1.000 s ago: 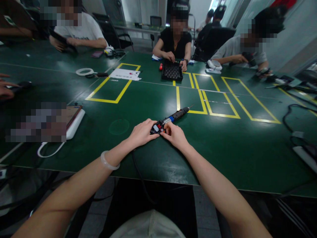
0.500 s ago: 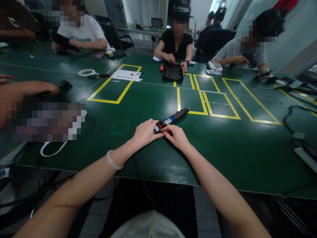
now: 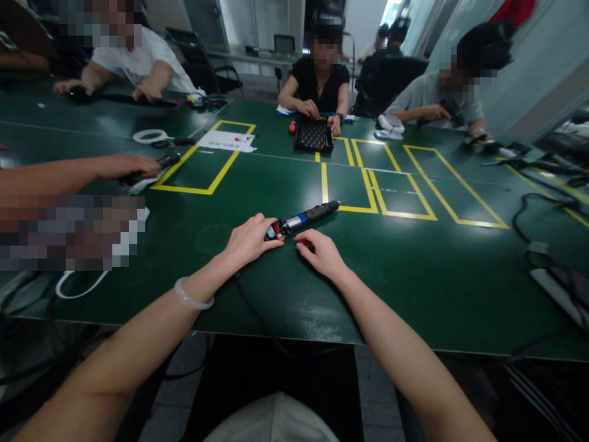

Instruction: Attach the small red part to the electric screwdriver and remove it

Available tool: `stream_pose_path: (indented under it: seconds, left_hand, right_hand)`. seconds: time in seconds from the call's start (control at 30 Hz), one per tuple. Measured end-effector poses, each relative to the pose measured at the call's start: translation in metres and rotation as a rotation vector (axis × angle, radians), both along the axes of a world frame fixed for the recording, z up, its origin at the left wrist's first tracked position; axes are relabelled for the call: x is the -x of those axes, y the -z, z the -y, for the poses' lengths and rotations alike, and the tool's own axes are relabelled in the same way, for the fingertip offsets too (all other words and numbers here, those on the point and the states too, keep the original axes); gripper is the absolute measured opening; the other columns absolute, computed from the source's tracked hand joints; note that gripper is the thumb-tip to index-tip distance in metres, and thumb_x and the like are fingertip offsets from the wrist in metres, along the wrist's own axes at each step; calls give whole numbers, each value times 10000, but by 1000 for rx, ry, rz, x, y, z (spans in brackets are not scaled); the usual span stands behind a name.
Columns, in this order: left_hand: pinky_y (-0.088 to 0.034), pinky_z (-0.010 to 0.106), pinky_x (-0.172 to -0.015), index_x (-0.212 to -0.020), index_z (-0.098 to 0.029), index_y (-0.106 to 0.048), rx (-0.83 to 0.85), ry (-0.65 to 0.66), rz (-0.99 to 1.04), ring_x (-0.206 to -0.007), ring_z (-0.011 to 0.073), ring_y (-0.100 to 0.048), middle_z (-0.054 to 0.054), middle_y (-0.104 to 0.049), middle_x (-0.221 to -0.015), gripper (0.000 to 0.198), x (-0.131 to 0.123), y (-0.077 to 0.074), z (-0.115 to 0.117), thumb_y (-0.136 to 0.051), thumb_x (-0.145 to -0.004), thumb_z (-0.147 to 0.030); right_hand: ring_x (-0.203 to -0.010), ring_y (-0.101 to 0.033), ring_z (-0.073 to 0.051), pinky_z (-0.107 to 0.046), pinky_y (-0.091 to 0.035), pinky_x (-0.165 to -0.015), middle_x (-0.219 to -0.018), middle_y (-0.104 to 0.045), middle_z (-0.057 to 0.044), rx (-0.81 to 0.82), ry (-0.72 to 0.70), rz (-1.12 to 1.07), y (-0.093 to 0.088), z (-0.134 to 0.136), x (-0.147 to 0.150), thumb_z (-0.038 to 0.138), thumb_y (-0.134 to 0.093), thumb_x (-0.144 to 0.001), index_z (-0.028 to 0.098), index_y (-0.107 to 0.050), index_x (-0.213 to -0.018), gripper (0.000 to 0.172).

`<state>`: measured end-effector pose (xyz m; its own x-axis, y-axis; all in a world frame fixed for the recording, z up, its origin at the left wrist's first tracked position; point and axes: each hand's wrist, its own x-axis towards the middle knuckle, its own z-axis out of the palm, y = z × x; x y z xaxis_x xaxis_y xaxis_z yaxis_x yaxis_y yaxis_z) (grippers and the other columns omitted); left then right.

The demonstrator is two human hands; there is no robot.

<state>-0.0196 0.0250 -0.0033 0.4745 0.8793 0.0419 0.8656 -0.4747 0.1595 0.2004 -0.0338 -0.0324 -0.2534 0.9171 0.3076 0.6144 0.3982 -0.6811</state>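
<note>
On the green table lies an electric screwdriver (image 3: pixel 306 218) with its casing opened. A silver motor body, a blue band and red parts show inside, and a thin bit points to the far right. My left hand (image 3: pixel 246 239) is closed around its rear end, thumb on the near side. Just right of that end, a little apart from the tool, my right hand (image 3: pixel 322 252) has its thumb and forefinger bent together in a pinch. Whether something small is between those fingertips cannot be made out. A dark cable (image 3: pixel 255 307) runs below my left hand toward the table edge.
Across the table a person works over a black tray (image 3: pixel 313 135). Yellow tape outlines (image 3: pixel 407 216) mark the tabletop. At left a co-worker's hand (image 3: pixel 138 167) holds a dark tool near a white sheet (image 3: pixel 226 140). Black cables (image 3: pixel 519 215) lie at the right.
My right fingers have come away from the screwdriver's rear. The screwdriver and my left hand have shifted left in view. The co-worker's hand at left has reached further right.
</note>
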Motion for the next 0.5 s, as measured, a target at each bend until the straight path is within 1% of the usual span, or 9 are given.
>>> stream_pose_path:
  seconds: [0.1, 0.17, 0.4, 0.5]
  left_hand:
    - [-440, 312, -721, -1358, -256, -560, -14, -38, -1, -1054, 286, -588, 103, -588, -1119, 588, 17, 1, -9, -586, -887, -607]
    - [-446, 320, -725, -1366, -254, -564, -12, -86, -5, -1034, 294, -595, 110, -589, -1117, 614, 30, 3, -18, -570, -882, -632]
    - [-478, 382, -771, -1402, -258, -559, -5, -338, -23, -1084, 359, -590, 152, -585, -1190, 748, 90, 5, -52, -522, -834, -743]
    - [-480, 382, -759, -1408, -240, -557, -16, -432, -65, -1098, 363, -581, 171, -578, -1201, 780, 113, 3, -61, -465, -845, -773]
  right_hand:
    - [-828, -607, -166, -287, -471, -777, -916, -651, -39, 4, -9, -5, -1, 0, -1, 184, -563, -929, 207, -654, -995, 115]
    - [-827, -605, -163, -286, -470, -777, -914, -649, -36, 10, -12, -8, 0, 0, -1, 184, -563, -932, 210, -656, -988, 112]
    - [-818, -600, -164, -286, -462, -758, -886, -638, -33, 21, -11, 4, 0, -1, -2, 187, -565, -932, 212, -664, -950, 104]
    - [-818, -602, -165, -287, -459, -755, -890, -644, -35, 19, -13, 8, 0, -1, -2, 187, -564, -932, 210, -664, -945, 103]
